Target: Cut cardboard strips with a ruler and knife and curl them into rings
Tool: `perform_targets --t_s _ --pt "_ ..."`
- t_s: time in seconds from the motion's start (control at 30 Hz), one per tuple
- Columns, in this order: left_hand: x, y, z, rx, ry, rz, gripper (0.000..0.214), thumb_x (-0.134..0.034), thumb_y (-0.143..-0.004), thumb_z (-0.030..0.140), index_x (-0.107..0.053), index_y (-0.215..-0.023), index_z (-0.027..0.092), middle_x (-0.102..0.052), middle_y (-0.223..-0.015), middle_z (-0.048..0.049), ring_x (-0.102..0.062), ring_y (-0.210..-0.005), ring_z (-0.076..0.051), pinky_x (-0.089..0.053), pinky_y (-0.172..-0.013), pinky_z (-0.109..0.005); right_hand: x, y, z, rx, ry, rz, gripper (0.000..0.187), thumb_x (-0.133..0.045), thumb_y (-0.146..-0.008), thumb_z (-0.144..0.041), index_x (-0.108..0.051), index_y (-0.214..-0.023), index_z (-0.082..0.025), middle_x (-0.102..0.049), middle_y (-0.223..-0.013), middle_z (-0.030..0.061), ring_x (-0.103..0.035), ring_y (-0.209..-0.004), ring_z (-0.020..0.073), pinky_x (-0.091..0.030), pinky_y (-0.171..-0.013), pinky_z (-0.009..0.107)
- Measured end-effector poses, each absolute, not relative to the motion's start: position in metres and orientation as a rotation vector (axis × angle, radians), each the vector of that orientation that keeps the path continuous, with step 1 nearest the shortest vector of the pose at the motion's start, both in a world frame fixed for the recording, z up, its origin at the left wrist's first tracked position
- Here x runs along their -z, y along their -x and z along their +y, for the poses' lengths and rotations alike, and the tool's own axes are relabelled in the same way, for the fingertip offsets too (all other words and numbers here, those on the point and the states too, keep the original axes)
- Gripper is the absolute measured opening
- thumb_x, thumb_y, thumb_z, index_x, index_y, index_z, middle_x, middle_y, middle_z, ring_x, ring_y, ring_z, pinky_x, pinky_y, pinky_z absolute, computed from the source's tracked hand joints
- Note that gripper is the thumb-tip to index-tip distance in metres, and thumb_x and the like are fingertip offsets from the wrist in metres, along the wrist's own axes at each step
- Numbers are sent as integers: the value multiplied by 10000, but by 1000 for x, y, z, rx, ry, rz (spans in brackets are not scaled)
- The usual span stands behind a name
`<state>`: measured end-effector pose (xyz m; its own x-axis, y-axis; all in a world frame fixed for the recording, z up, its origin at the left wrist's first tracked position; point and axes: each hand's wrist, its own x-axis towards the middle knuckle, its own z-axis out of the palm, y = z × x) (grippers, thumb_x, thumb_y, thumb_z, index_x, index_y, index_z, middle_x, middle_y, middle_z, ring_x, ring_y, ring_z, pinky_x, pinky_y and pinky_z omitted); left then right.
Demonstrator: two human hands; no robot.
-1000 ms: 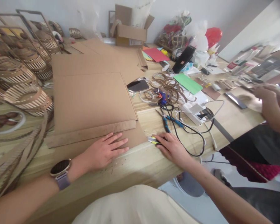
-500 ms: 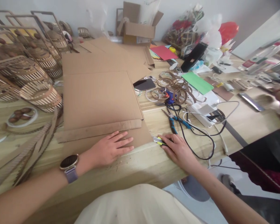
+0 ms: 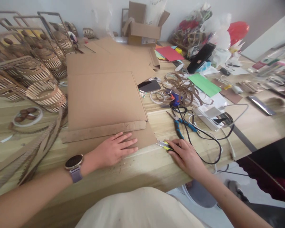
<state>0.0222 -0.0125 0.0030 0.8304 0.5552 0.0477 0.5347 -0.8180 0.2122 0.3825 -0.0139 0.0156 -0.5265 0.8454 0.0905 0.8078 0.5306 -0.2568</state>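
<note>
— Fingers (image 3: 127, 139) on the left hand (image 3: 114, 151) are spread out flat. What are they pressing?

— They lie on the bottom cardboard sheet (image 3: 147, 137), close to its front edge. That edge runs just beside the front edge of the wooden table (image 3: 142, 164).

— And the right hand (image 3: 185, 155)?

— Its fingers are bunched together on a yellow cutter knife (image 3: 165, 145). The knife lies on the table, and its tip is right by the corner of that cardboard sheet.

— Is there room to slide sideways?

— A bare strip of table runs along the front, between the two hands and under them. To the right, a black cable (image 3: 204, 148) loops close to the right hand, and blue pliers (image 3: 180, 125) lie just behind it.

— What about behind the left hand?

— A long cardboard strip (image 3: 102, 131) lies across, and a bigger sheet (image 3: 104, 98) is stacked on top of it. To the left, loose cardboard bands (image 3: 35, 152) hang near the table edge, with woven baskets (image 3: 46, 96) behind them.
</note>
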Motion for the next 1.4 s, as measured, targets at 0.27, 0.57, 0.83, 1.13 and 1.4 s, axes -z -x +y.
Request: perform_targets --t_s 0.27,0.57,0.83,1.13,1.4 --pt "-4 -33 -9 -155 -2804 894 436 -382 -1027 217 -462 -1448 298 -393 -1563 -12 -247 -1484 -279 -209 -1191 -468 -11 -372 -16 -240 1501 -2466 407 -416 -984 -385 -583 -1321 -227 -608 -1072 126 -567 -1007 288 -499 -887 477" --pt "-11 -6 4 -291 -2830 915 426 -335 -1057 363 -474 -1449 271 -412 -1550 7 -134 -1515 -241 4 -1226 -459 -9 -370 -7 -193 1543 -2447 422 -432 -974 -384 -595 -1325 -217 -617 -1076 130 -582 -1006 288 -506 -887 458" --pt "-5 -3 1 -232 -2798 1019 427 -303 -1053 434 -473 -1439 373 -396 -1554 61 -181 -1504 -243 38 -1212 -463 -6 -375 -11 -137 1481 -2464 437 -422 -982 -409 -608 -1308 -185 -615 -1041 124 -572 -970 274 -501 -869 432" --pt "-4 -3 0 -240 -2822 1031 417 -310 -1053 411 -479 -1433 377 -407 -1549 62 -190 -1503 -235 32 -1208 -460 -7 -374 -18 -101 1478 -2473 446 -420 -982 -411 -611 -1306 -171 -612 -1014 128 -563 -951 274 -511 -848 438" --pt "-5 -3 0 -234 -2797 1029 415 -321 -1050 405 -478 -1433 379 -394 -1556 63 -178 -1506 -238 21 -1208 -465 -7 -365 -26 -100 1453 -2478 421 -438 -982 -371 -602 -1311 -165 -619 -1014 125 -586 -935 264 -513 -822 422"
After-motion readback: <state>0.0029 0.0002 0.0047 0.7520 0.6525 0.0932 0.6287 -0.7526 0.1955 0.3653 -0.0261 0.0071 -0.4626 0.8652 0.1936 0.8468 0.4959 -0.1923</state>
